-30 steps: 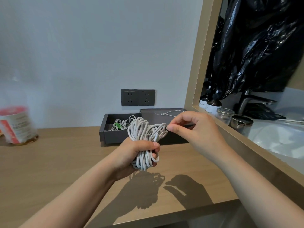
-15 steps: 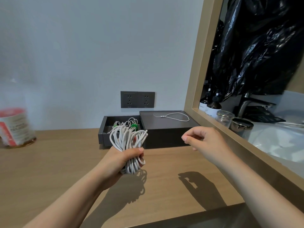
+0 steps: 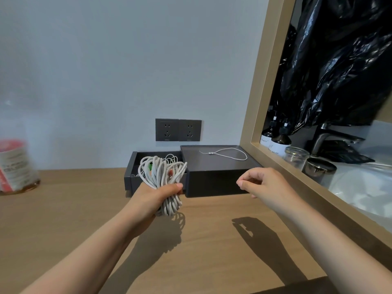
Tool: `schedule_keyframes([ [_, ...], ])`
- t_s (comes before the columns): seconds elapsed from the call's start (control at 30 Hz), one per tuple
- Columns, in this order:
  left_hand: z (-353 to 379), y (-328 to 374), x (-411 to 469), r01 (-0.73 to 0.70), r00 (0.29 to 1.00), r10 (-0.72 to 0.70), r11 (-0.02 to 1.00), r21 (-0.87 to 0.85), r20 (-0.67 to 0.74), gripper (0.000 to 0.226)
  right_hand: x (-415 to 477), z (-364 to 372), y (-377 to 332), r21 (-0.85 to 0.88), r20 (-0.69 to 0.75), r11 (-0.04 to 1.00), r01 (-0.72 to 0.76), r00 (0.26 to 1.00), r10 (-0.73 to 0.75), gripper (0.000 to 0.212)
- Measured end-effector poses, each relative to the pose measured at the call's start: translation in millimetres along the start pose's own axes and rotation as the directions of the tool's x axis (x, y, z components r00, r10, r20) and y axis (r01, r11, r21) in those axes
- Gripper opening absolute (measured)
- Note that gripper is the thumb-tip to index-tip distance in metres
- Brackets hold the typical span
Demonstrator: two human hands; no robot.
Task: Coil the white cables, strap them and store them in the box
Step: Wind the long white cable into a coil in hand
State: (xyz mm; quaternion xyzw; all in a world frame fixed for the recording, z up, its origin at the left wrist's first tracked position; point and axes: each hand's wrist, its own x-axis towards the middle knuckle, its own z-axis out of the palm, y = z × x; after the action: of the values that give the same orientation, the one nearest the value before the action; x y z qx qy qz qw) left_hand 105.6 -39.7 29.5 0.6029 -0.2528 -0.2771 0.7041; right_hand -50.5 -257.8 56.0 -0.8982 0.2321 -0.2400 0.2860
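Note:
My left hand [image 3: 153,197] grips a thick coil of white cable [image 3: 162,177] around its middle, held upright just in front of the open dark grey box [image 3: 131,177]. Inside the box lie more white cables with a green strap [image 3: 169,159], partly hidden by the coil. My right hand [image 3: 265,184] hovers to the right of the coil, in front of the box's lid part [image 3: 216,164], fingers loosely curled and holding nothing. A thin white cord [image 3: 231,154] lies on that lid.
The wooden counter [image 3: 63,209] runs to a white wall with two grey sockets [image 3: 178,130]. A red-labelled container [image 3: 16,166] stands at the far left. At right, a wooden frame [image 3: 254,102] borders a sink area with dark bottles [image 3: 280,140], a glass jar [image 3: 296,157] and a black bag [image 3: 339,60].
My right hand let go of the cable end and drew away to the right. My left hand carried the coil left and toward the open box.

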Motion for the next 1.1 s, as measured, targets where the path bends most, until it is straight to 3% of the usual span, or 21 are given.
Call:
schedule_keyframes([
  [0.13,-3.5,-3.7,7.0,0.075,0.997,-0.072,0.992,-0.103,0.035,0.027,18.2,7.1,4.5,-0.032,0.012,0.999,0.002,1.000,-0.002,0.014],
  [0.33,-0.7,-8.0,25.5,0.066,0.997,-0.064,0.997,-0.049,0.034,0.011,56.9,18.4,9.5,-0.122,0.009,0.992,0.016,1.000,-0.015,0.012],
  [0.5,0.5,-17.6,43.0,0.047,0.998,-0.045,0.998,-0.047,0.039,0.015,96.6,34.7,12.3,-0.218,-0.008,0.975,0.037,0.999,-0.039,0.009],
  [0.73,5.9,-35.5,64.3,0.027,0.998,-0.017,0.980,-0.198,0.055,0.012,145.1,64.5,24.5,-0.338,0.021,0.940,0.045,0.999,-0.040,0.036],
  [0.93,3.7,-45.0,77.1,0.009,0.998,0.004,0.976,-0.217,0.062,0.014,174.8,80.9,29.2,-0.389,0.047,0.920,0.042,0.999,-0.026,0.047],
  [1.0,5.3,-45.9,78.9,0.006,0.996,0.014,0.978,-0.207,0.092,0.010,183.2,83.8,28.0,-0.430,0.055,0.902,0.028,0.998,-0.005,0.044],
  [1.1,8.1,-50.8,78.3,0.026,0.997,-0.011,0.977,-0.211,0.071,0.011,187.2,86.5,24.5,-0.446,0.049,0.895,0.021,0.999,0.000,0.025],
])
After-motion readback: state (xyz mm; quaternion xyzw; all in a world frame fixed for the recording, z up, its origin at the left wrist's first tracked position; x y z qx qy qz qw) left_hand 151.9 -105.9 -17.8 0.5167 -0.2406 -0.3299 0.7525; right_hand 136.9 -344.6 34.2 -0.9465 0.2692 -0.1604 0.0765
